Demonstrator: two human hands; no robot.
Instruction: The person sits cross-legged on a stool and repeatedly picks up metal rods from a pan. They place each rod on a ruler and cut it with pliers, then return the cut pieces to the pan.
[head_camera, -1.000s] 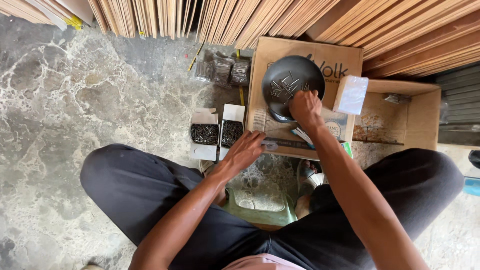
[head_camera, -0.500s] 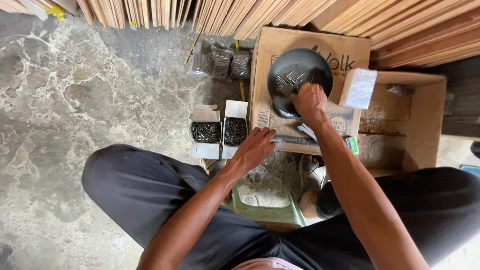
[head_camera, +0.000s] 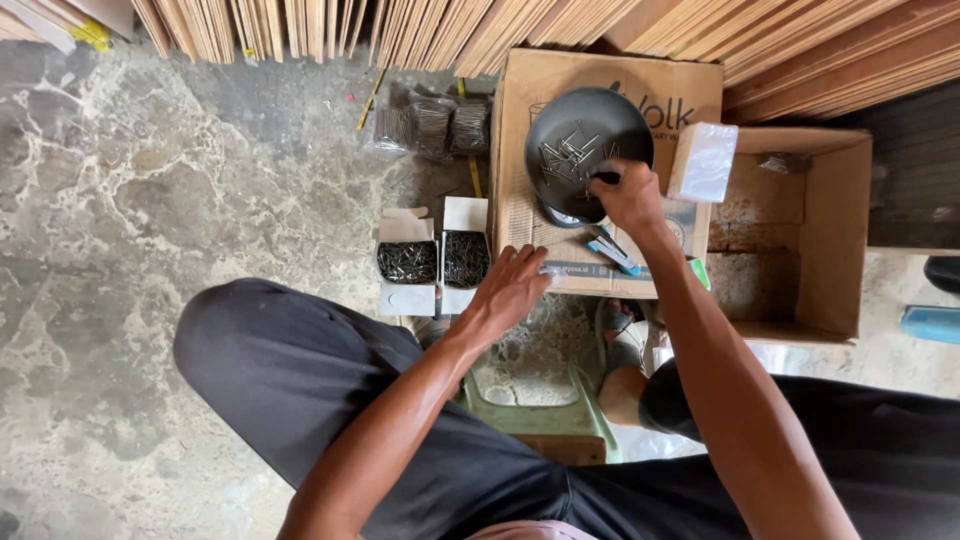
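right hand (head_camera: 628, 195): at the near rim of the bowl (head_camera: 588, 125), fingers curled and pinched together over the nails (head_camera: 570, 152) in it; whether a nail sits between the fingertips cannot be told.

left hand (head_camera: 510, 288): rests at the near left corner of the closed carton (head_camera: 600, 160), fingers loosely spread, tips touching the carton's edge; holds nothing that shows.

bowl: one, dark, round, shallow, standing on top of the closed carton, a little tilted on something beneath it. likely light and stiff; best taken by the rim.

nails: a loose scatter in the bowl, thin, grey, too many and too small to count. judged hard, smooth and slippery, sharp at one end; light singly. best pinched at mid-shaft between thumb and forefinger, one or a few at a time.

nail boxes (head_camera: 432, 258): two, small, white, flaps open, side by side on the floor (head_camera: 150, 250) just left of the left hand, both full of dark nails.

bags (head_camera: 432, 125): three, clear, holding nails, on the floor beyond the boxes.

cartons: two; the closed one under the bowl, and an open carton (head_camera: 810, 230) touching it on the right.

white packet (head_camera: 703, 162): one, at the right edge of the closed carton.

stool (head_camera: 540, 410): one, green, low, between the person's knees.

boards (head_camera: 500, 25): many, stacked on edge along the top; not countable.
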